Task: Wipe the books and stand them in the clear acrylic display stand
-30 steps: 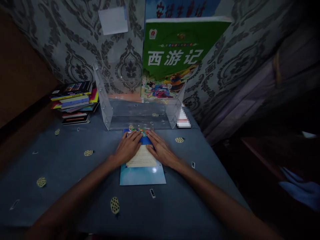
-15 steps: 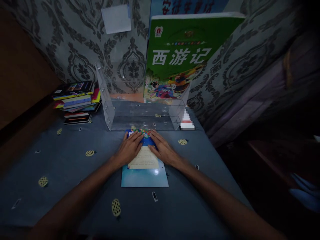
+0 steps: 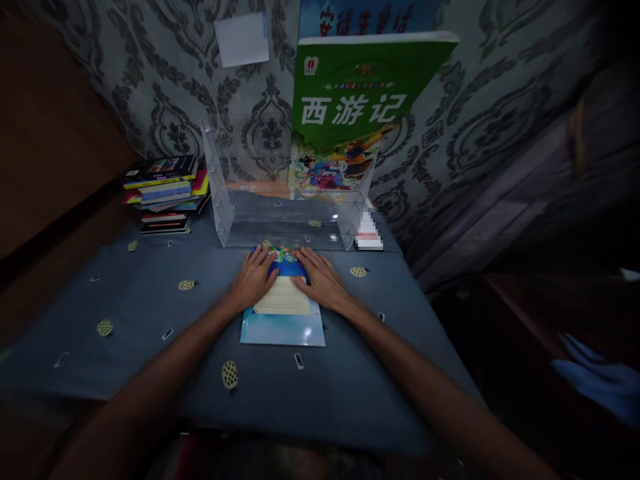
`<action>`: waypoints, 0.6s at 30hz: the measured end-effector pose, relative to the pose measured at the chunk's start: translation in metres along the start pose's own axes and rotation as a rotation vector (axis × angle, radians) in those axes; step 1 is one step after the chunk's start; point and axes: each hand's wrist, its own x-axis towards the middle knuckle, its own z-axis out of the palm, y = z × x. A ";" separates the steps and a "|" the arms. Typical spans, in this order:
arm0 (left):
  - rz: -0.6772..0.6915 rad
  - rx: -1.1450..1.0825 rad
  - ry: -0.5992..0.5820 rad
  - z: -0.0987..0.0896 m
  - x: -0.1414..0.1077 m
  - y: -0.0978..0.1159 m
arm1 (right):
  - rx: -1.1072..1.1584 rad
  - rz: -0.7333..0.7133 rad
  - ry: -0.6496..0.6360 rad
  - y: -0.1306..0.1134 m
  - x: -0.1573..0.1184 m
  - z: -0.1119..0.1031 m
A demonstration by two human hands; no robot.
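A blue book (image 3: 283,329) with a cream text panel lies flat on the table, just in front of a clear acrylic rack. My left hand (image 3: 254,277) rests palm down on the upper left of its cover, fingers stretched out. Opposite it, my right hand (image 3: 321,277) lies flat on the upper right part with its fingers extended. Between the hands, some colourful artwork and the cream panel show. Neither hand grips anything; the cover beneath the palms is hidden.
The clear rack (image 3: 223,213) holds a tall green book (image 3: 345,73), with a blue book (image 3: 370,18) behind it. At the left stands a stack of books (image 3: 167,193). A white object (image 3: 369,233), blurred out, is by the rack's right side. A patterned wall rises behind.
My hands have slid a little apart towards the book's side edges, uncovering more of the cover between them. The camera view has shifted slightly.
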 end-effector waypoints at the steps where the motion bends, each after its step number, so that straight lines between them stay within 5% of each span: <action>1: -0.002 0.007 -0.006 0.000 0.000 0.001 | -0.008 0.002 0.005 0.000 0.000 0.001; 18: 0.109 -0.087 -0.020 -0.005 0.001 -0.024 | -0.121 -0.044 0.022 -0.018 0.010 -0.008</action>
